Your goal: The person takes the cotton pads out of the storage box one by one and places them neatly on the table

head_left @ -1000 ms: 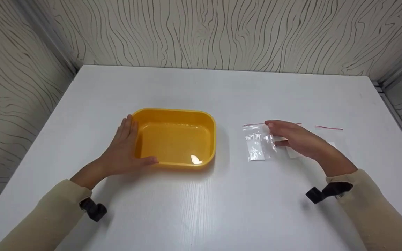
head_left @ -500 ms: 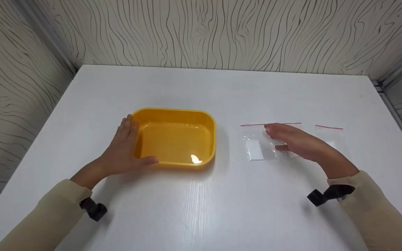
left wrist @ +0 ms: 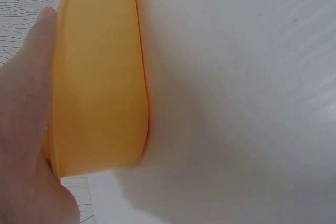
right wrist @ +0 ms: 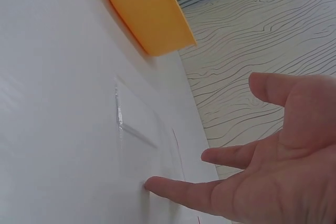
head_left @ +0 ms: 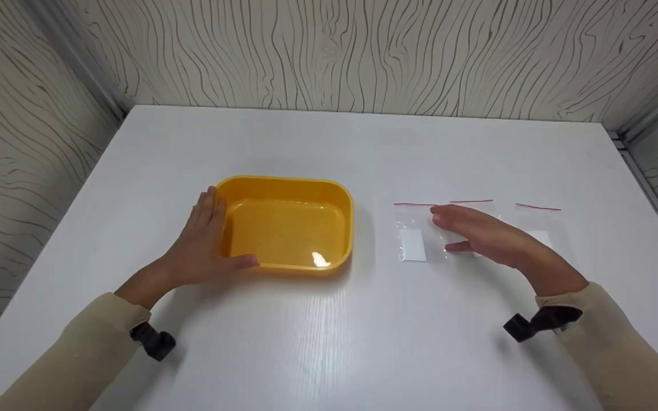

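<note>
My left hand [head_left: 197, 251] rests against the left end of a yellow plastic tub [head_left: 286, 234], its fingers straight along the side and the thumb over the front rim. In the left wrist view the tub's outer wall [left wrist: 100, 87] stands on the table. To the right, a clear zip bag [head_left: 413, 245] with a red strip and a white label lies flat. My right hand [head_left: 494, 237] is over a second zip bag [head_left: 472, 201], largely hiding it. In the right wrist view its fingers are extended and hold nothing; one fingertip [right wrist: 152, 183] appears at the bags.
A third zip bag [head_left: 540, 222] lies farther right, partly behind the right wrist. Patterned panels [head_left: 329, 57] rise behind the white table [head_left: 317, 342] and at both sides. A black wrist camera [head_left: 155, 342] hangs beneath the left cuff.
The leftmost bag has settled flat and shifted slightly left. My right hand has drawn slightly down, toward me, with its fingers clear of that bag's strip. The left hand and tub stay put.
</note>
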`<action>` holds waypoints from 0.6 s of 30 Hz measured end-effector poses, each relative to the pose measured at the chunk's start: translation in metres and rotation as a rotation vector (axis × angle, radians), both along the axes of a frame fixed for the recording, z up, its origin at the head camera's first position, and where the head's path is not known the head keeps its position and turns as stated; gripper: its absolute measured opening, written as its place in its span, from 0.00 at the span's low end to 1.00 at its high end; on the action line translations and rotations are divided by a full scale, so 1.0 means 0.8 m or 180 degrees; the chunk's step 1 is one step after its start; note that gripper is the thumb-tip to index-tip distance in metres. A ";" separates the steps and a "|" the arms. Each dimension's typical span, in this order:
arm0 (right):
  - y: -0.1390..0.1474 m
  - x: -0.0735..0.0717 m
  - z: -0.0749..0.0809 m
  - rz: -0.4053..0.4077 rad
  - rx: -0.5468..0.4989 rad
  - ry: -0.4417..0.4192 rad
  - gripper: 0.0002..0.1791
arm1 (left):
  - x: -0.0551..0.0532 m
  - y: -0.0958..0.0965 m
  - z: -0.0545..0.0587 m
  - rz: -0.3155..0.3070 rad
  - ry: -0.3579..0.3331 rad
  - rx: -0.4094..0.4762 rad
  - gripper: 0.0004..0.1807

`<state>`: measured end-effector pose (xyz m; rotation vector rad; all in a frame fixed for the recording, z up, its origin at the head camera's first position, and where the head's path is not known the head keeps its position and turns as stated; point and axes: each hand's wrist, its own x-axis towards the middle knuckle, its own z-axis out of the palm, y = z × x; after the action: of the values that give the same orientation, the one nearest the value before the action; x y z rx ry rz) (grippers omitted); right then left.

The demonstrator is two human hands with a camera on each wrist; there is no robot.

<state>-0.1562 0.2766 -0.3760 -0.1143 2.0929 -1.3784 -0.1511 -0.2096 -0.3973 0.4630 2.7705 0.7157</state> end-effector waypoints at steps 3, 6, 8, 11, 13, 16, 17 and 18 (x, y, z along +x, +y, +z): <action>-0.002 0.001 -0.001 0.0010 0.0013 -0.0008 0.44 | 0.000 0.000 0.000 0.0007 0.0000 -0.0010 0.72; -0.004 0.002 0.000 0.0032 0.0062 -0.0021 0.44 | 0.000 0.000 -0.001 0.0013 -0.0012 -0.0022 0.72; -0.004 0.003 0.000 0.0029 0.0078 -0.0029 0.44 | 0.000 0.000 0.000 0.0018 -0.0013 -0.0031 0.72; -0.004 0.002 0.001 0.0033 0.0095 -0.0027 0.44 | 0.000 0.001 0.001 0.0025 -0.0023 -0.0066 0.72; -0.004 0.002 0.001 0.0047 0.0102 -0.0021 0.44 | 0.000 0.001 0.001 0.0036 -0.0035 -0.0091 0.72; -0.002 0.002 0.002 0.0043 0.0103 -0.0020 0.44 | 0.000 0.001 0.002 0.0042 -0.0032 -0.0106 0.73; -0.001 0.002 0.002 0.0037 0.0094 -0.0017 0.44 | 0.000 0.001 0.002 0.0042 -0.0026 -0.0101 0.72; 0.000 0.002 0.002 0.0031 0.0084 -0.0009 0.43 | 0.000 0.001 0.002 0.0041 -0.0024 -0.0096 0.72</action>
<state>-0.1549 0.2766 -0.3742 -0.1112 2.1048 -1.3440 -0.1514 -0.2092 -0.3955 0.4358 2.7757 0.6759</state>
